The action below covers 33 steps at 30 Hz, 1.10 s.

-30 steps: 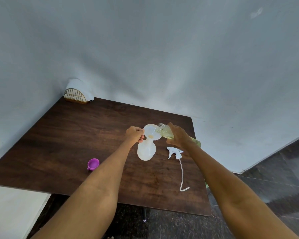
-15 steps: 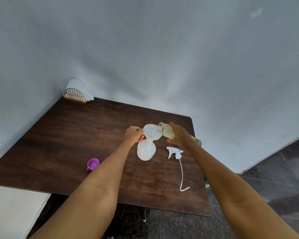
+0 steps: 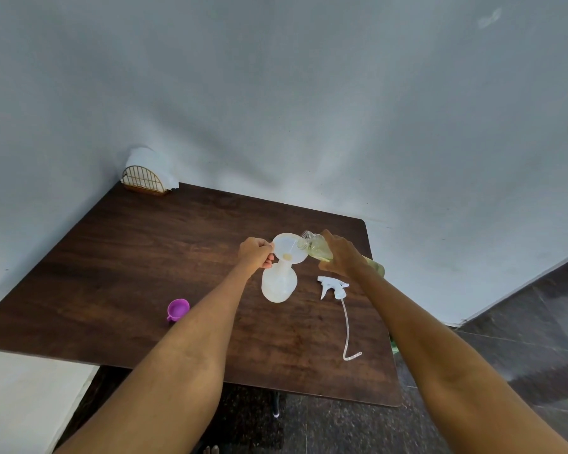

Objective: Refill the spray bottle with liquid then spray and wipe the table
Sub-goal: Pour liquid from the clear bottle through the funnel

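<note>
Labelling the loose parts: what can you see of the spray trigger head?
The spray trigger head is white plastic, unscrewed and lying on its side on the dark wooden table, just right of the spray bottle. A thin clear dip tube trails from it toward the near edge, curling at the end. Nothing holds it; the right hand is above it.

Two hands: a left hand (image 3: pixel 254 252) and a right hand (image 3: pixel 341 253). Two bottles: one pale spray bottle (image 3: pixel 278 285) and one clear bottle (image 3: pixel 315 246) of yellowish liquid. One funnel (image 3: pixel 287 248). One trigger sprayer (image 3: pixel 333 286) with one tube. One purple cap (image 3: pixel 177 309). One napkin holder (image 3: pixel 144 182). One table (image 3: pixel 145 257).
</note>
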Tool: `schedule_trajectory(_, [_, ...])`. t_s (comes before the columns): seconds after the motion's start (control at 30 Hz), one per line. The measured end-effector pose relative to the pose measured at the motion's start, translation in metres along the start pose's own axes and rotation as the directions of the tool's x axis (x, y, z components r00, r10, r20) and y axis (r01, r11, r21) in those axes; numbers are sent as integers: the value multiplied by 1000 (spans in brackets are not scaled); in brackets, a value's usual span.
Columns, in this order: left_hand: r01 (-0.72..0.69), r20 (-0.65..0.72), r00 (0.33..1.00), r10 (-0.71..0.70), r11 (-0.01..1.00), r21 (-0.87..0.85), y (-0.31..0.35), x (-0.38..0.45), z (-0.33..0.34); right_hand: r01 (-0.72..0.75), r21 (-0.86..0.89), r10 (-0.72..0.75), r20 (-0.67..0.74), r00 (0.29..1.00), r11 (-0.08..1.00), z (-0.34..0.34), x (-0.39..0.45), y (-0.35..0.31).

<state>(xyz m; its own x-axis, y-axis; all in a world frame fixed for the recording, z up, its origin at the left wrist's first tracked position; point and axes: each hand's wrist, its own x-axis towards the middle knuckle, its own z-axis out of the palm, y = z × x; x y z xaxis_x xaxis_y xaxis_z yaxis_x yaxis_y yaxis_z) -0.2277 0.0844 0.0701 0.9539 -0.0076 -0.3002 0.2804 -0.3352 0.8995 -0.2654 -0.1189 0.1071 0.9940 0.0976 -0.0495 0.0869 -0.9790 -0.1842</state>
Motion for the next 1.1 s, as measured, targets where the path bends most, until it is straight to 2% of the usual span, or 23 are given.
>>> schedule_trajectory(1.1, [-10,3,1000,10,1000,4,2,-2,-1,-10,-23,10,-5,1000,1000,2,0,0])
